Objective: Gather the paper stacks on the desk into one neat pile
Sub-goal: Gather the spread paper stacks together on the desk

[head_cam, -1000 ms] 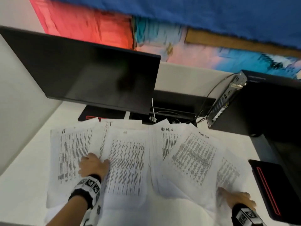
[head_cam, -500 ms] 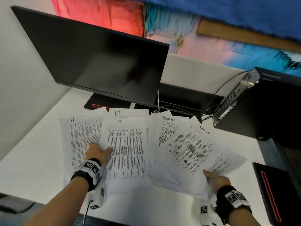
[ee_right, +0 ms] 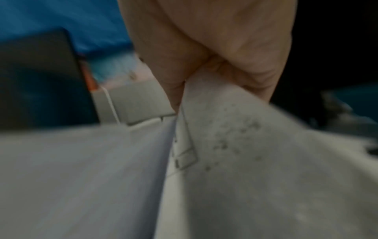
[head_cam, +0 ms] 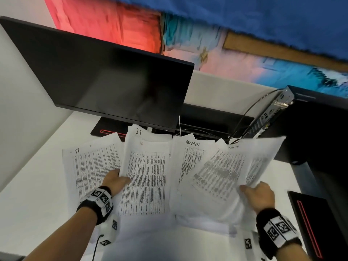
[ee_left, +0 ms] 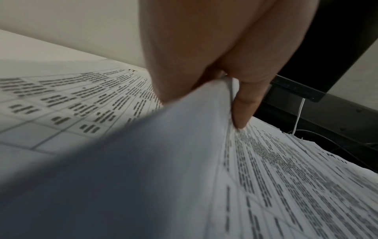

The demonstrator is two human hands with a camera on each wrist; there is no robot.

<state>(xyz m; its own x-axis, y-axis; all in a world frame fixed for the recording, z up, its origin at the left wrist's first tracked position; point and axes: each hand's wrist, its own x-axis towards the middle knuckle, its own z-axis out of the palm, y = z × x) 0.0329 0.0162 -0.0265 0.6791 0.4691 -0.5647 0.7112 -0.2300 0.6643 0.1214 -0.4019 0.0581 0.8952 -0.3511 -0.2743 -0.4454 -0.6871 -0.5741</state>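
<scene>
The right-hand papers have risen off the bench since earlier, pinched by the right hand; the left hand pinches the middle stack.

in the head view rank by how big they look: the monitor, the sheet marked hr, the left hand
1. monitor: by far the largest.
2. sheet marked HR: mid-sized, though nearer the camera.
3. left hand: smallest, gripping that sheet's edge.
</scene>
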